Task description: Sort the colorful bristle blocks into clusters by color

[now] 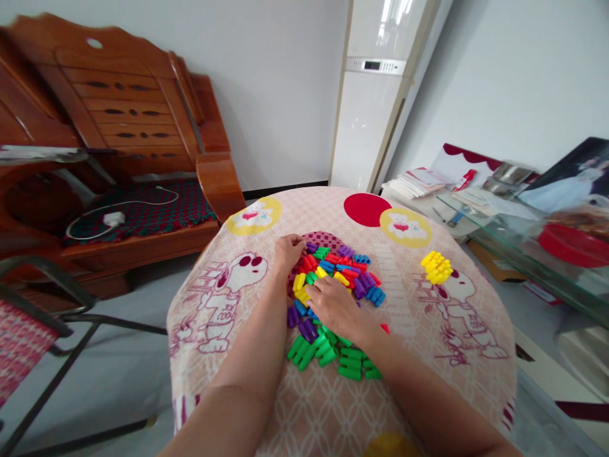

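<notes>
Clock directions are taken from the middle of a loose pile of small plastic blocks, on a round table with a patterned cloth (pixel 309 419), in front of a person with both forearms reaching in. Nearest, at six o'clock, lie green blocks (pixel 351 363), shaped like short tubes joined side by side; purple blocks (pixel 307 330) sit at seven. Over the centre, the right hand (pixel 335 304) is palm down, fingers close together and bent onto yellow blocks (pixel 299 282); whether it grips one, I cannot tell. Near eleven, at the pile's far edge, the left hand (pixel 291 249) has curled fingers beside purple and green pieces; any pinch is hidden. The blocks look light, stiff and hard to break, perhaps slightly slick; the ridged sides seem the best hold, between thumb and fingertip. Well apart, between two and three, stands a yellow cluster (pixel 436 267), likely better held around its body. Beyond are a glass-topped table (pixel 518 254) past it and a wooden bench (pixel 137 114) at ten.
</notes>
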`<state>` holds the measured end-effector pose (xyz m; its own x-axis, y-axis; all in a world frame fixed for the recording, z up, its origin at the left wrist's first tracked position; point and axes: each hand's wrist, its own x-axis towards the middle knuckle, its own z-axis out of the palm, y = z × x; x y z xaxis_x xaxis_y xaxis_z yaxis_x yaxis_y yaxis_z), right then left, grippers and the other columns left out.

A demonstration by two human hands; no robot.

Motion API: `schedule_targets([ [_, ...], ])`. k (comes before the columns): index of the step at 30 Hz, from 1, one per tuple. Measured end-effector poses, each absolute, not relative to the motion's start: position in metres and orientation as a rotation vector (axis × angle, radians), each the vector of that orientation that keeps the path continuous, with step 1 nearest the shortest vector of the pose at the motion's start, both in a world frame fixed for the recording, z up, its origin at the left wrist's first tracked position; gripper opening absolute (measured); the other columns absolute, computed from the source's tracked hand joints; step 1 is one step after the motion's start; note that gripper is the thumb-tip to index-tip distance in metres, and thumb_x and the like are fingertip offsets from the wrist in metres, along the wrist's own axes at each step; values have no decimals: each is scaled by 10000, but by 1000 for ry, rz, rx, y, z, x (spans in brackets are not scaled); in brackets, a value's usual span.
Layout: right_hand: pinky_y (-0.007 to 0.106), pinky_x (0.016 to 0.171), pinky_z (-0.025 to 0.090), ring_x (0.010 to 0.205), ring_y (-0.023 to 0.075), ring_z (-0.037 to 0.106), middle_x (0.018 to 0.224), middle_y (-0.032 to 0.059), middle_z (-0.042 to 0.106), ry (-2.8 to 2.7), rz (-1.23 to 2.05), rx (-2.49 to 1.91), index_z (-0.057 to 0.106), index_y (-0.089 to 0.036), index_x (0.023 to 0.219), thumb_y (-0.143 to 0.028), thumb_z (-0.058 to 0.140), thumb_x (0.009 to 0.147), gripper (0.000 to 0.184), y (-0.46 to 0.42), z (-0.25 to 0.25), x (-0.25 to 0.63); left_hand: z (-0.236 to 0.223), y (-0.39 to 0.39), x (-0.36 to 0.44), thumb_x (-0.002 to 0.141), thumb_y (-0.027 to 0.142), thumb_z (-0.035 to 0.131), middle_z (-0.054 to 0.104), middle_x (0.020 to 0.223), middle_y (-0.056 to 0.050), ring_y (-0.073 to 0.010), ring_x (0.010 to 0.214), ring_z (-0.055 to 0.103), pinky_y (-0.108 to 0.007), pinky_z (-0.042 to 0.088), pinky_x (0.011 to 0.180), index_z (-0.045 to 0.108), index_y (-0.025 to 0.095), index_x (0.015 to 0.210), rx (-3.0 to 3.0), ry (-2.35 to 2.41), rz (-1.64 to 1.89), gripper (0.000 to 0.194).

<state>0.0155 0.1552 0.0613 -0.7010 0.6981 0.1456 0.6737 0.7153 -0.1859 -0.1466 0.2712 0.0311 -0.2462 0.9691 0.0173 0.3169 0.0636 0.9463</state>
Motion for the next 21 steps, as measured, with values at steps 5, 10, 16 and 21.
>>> schedule_targets([
  [5, 363, 869, 441, 974, 250, 574, 953, 102, 655, -2637, 205, -1130, 671, -181, 963, -256, 617, 919, 103, 156, 50, 11, 32, 271, -145, 798, 156, 585, 746, 733, -40, -135, 608, 680, -205, 509, 565, 730, 151, 856, 1351, 1677, 1207, 156],
  [10, 304, 837, 421, 937, 203, 571, 923, 59, 635, -2545, 290, -1041, 665, -194, 889, -190, 630, 880, 36, 160, 34, 5, 30, 273, -144, 790, 176, 582, 755, 752, -43, -146, 621, 682, -220, 513, 600, 735, 148, 861, 1399, 1723, 1170, 171],
  [16, 294, 824, 436, 923, 205, 587, 899, 69, 641, -2512, 289, -1016, 654, -174, 863, -196, 598, 898, 70, 164, 41, 4, 21, 279, -147, 768, 234, 599, 757, 738, -41, -176, 701, 700, -226, 511, 642, 752, 163, 861, 1548, 1772, 1137, 192],
  [21, 267, 857, 455, 932, 171, 626, 960, 54, 696, -2185, 490, -1152, 653, -188, 900, -128, 625, 837, 91, 179, 67, 34, 23, 280, -148, 745, 229, 604, 749, 701, -24, -170, 661, 696, -223, 523, 641, 744, 179, 814, 1508, 1748, 1138, 163],
])
